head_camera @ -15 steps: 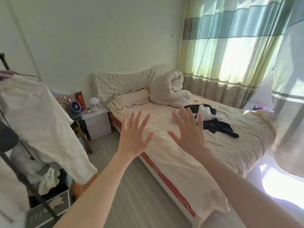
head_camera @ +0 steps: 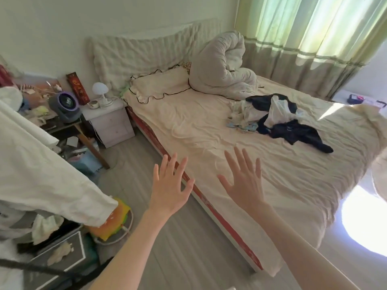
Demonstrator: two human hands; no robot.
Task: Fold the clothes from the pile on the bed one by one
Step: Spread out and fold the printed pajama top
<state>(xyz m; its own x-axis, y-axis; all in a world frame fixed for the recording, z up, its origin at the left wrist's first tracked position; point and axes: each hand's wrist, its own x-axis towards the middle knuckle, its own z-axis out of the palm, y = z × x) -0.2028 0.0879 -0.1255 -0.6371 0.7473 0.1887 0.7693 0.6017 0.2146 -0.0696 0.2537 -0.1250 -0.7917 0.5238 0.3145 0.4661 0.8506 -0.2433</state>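
The pile of clothes (head_camera: 278,120), a tangle of black, white and pale blue garments, lies on the cream sheet of the bed (head_camera: 209,130), toward its far side and just below the rolled duvet (head_camera: 224,65). A frilled pillow (head_camera: 161,84) sits at the head. Well short of the pile, the left hand (head_camera: 170,190) hovers over the bed's red edge and the right hand (head_camera: 245,182) over the sheet, both with fingers spread straight, holding nothing. A white nightstand (head_camera: 111,122) with a small lamp (head_camera: 100,91) stands beside the bed.
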